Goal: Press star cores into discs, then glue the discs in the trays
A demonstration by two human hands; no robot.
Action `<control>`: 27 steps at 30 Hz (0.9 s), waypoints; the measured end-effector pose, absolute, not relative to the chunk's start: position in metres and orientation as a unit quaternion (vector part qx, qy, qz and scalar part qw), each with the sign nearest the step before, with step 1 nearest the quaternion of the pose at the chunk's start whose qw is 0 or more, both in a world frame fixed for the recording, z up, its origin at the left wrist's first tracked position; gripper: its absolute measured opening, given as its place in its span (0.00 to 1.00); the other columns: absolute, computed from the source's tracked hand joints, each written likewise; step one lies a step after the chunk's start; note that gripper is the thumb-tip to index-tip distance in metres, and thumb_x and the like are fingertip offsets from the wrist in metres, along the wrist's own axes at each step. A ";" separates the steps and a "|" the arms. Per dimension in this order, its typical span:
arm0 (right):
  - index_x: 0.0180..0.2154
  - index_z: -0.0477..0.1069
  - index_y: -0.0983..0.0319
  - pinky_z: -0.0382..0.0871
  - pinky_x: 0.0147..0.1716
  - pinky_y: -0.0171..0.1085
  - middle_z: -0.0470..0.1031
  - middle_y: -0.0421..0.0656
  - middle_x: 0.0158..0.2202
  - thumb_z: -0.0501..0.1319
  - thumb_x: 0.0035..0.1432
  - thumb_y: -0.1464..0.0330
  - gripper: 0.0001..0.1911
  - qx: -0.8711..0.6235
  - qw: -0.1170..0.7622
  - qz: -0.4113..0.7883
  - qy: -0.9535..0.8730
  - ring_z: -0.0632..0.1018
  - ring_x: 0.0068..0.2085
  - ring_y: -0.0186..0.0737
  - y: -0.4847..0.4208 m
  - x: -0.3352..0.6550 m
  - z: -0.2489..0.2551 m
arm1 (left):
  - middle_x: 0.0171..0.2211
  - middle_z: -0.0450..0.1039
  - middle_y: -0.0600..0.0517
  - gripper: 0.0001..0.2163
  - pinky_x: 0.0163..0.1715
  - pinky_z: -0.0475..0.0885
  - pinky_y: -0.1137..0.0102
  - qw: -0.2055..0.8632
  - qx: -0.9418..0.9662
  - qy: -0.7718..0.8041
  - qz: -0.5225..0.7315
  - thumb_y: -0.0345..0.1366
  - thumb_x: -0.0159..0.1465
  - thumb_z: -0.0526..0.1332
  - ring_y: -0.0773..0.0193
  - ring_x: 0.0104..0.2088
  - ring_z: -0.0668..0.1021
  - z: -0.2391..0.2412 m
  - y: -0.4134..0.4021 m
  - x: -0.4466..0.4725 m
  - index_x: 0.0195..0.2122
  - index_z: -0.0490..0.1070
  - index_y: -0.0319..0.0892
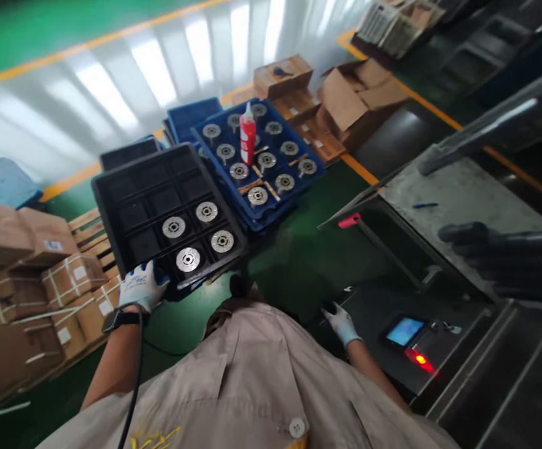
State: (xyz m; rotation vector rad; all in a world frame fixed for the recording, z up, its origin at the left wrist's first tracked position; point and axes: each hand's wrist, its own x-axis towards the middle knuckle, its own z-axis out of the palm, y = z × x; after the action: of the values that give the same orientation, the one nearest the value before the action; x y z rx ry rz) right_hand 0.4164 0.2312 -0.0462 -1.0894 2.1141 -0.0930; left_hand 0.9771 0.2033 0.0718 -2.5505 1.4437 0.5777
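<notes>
My left hand (140, 288), in a white glove with blue fingertips, is closed over the near left rim of a black compartment tray (105, 215). Several round metal discs with slotted centres lie in the tray's near compartments, one of them a bright disc (188, 259) close to that hand. My right hand (343, 323), also gloved, is beside the edge of a dark machine (373, 305). Its fingers are apart and nothing shows in them. To the right of it are a small lit screen (405, 331) and a glowing red light (421, 360).
Behind the black tray, a blue tray (305, 182) carries metal parts and a red bottle (247, 137) with a white nozzle. Cardboard boxes (4, 243) are stacked at left; an opened carton (345, 103) stands farther back. A pink-red handle (349, 221) sticks out by the machine.
</notes>
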 end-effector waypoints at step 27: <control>0.63 0.66 0.64 0.73 0.64 0.54 0.77 0.54 0.58 0.72 0.49 0.55 0.43 -0.030 -0.132 -0.566 0.813 0.79 0.58 0.53 0.408 0.034 0.060 | 0.33 0.82 0.48 0.29 0.42 0.81 0.64 -0.113 -0.288 0.295 0.904 0.63 0.69 0.50 0.60 0.36 0.84 0.104 0.076 0.175 0.43 0.79 0.43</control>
State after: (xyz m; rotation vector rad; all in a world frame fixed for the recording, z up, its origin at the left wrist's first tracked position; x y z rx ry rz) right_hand 0.0341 0.4084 0.0601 -0.1033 2.7936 -1.9468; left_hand 0.1748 0.0764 0.1043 -0.9756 0.9986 3.0648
